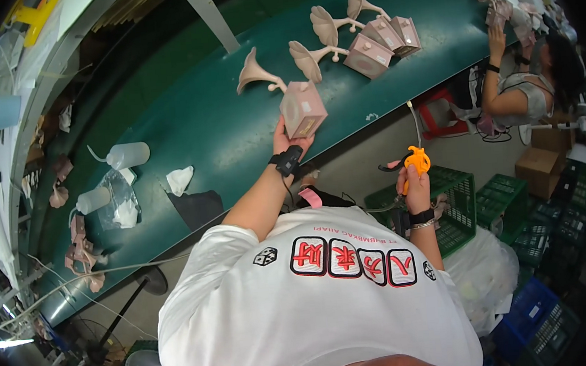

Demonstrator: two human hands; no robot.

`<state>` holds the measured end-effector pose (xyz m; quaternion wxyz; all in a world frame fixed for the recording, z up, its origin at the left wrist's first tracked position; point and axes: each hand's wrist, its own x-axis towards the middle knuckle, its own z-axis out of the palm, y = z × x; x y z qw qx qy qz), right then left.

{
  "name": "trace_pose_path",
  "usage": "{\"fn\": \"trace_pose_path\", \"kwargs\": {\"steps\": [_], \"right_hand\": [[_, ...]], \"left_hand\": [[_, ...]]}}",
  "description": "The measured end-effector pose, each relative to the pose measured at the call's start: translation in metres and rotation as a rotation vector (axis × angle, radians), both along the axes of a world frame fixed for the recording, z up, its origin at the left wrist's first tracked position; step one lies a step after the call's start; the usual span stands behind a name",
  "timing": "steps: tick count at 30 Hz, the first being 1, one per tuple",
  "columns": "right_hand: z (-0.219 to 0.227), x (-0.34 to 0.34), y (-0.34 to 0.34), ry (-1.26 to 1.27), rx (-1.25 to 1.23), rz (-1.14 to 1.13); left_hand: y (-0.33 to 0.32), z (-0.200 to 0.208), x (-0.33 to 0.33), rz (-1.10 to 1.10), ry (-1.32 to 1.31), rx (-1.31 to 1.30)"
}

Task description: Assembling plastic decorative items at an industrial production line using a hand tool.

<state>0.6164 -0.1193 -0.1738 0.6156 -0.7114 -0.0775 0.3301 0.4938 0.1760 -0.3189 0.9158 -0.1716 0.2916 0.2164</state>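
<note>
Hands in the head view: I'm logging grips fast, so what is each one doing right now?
Left hand: closed on the pink gramophone-shaped toy resting on the green conveyor belt.
Right hand: closed on the orange-handled air tool.

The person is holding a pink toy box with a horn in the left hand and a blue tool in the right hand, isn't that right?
Not quite. The head view shows the tool in the right hand is orange, not blue. The rest is right: the left hand holds the pink box with a horn on the green belt.
</note>
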Motion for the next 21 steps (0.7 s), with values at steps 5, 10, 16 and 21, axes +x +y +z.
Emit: {"fn": "trace_pose_path", "kwargs": {"steps": [5,10,16,21], "right_hand": [[0.003,0.005,0.018,0.013,-0.008,0.037],[-0.004,0.009,0.009,-0.002,-0.087,0.055],[0.000,0.016,0.018,-0.028,-0.156,0.097],[-0.013,0.007,0.009,-0.091,-0.137,0.018]], "left_hand": [[0.001,-0.036,0.001,0.069,-0.010,0.013],[-0.010,-0.005,0.007,0.203,-0.164,-0.064],[-0.002,0.004,0.026,0.390,0.005,-0.075],[-0.004,-0.030,0.037,0.363,-0.322,-0.371]]}}
